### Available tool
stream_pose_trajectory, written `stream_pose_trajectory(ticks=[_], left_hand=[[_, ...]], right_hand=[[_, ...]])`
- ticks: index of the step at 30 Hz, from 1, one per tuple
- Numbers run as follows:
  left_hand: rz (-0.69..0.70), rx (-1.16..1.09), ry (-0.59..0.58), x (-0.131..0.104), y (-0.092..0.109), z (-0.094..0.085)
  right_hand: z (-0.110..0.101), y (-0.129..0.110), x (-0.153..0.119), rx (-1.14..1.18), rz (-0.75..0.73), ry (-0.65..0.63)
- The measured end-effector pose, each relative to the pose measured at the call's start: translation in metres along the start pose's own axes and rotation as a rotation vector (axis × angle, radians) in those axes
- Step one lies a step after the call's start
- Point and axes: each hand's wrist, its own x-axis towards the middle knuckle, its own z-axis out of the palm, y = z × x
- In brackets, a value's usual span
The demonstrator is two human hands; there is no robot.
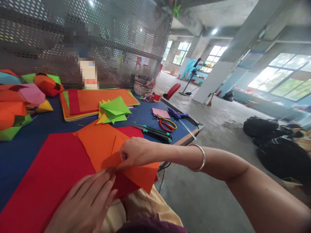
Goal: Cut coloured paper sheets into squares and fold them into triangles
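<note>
A sheet of orange paper (93,147), partly folded, lies before me on top of red paper (55,161). My left hand (85,197) is stretched out flat, its fingertips at the near edge of the orange paper. Just beyond those fingertips, my right hand (138,152) is curled closed with its fingers on the folded edge of the orange paper. The fingertips of both hands nearly meet there, and the right ones are partly hidden. A silver bangle (202,158) circles my right forearm.
Behind the paper are folded green paper pieces (116,110) and a stack of coloured sheets (102,97). A cutter knife (155,133), scissors (167,123) and a blue glue gun (177,114) lie at the right table edge. Folded paper shapes (21,100) crowd the left. A basket (144,84) stands behind.
</note>
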Motion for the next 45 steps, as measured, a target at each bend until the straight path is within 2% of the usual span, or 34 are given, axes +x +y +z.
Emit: stream_pose_trajectory(ticks=[6,15,19,21,23,26,29,32,35,41,45], left_hand=[[-0.050,-0.039,-0.008,0.004,0.001,-0.005],[-0.036,-0.068,-0.053,0.006,-0.001,-0.007],[-0.088,-0.071,-0.028,0.014,-0.001,-0.010],[-0.109,-0.071,-0.038,0.018,-0.001,-0.014],[-0.141,-0.080,-0.036,0.024,0.001,-0.018],[-0.270,-0.135,-0.009,0.036,0.005,-0.025],[-0.474,-0.228,-0.017,0.051,0.010,-0.028],[-0.679,-0.273,-0.086,0.066,0.016,-0.024],[-0.815,-0.182,-0.139,0.077,0.022,-0.015],[-0.923,-0.025,-0.225,0.083,0.033,-0.004],[-0.923,-0.052,-0.192,0.078,0.033,-0.005]], right_hand=[[-0.006,0.016,0.002,0.004,-0.008,-0.021],[-0.012,0.051,-0.007,0.093,0.077,-0.014],[-0.012,0.054,-0.021,0.097,0.099,0.116],[-0.007,0.049,-0.029,0.102,0.084,0.213],[0.001,0.043,-0.033,0.127,0.037,0.253],[0.015,0.036,-0.031,0.155,-0.024,0.240],[0.027,0.034,-0.024,0.142,-0.030,0.269],[0.034,0.036,-0.021,0.122,-0.036,0.308],[0.037,0.038,-0.023,0.103,-0.060,0.336],[0.039,0.039,-0.026,0.064,-0.106,0.368],[0.038,0.040,-0.027,0.042,-0.114,0.370]])
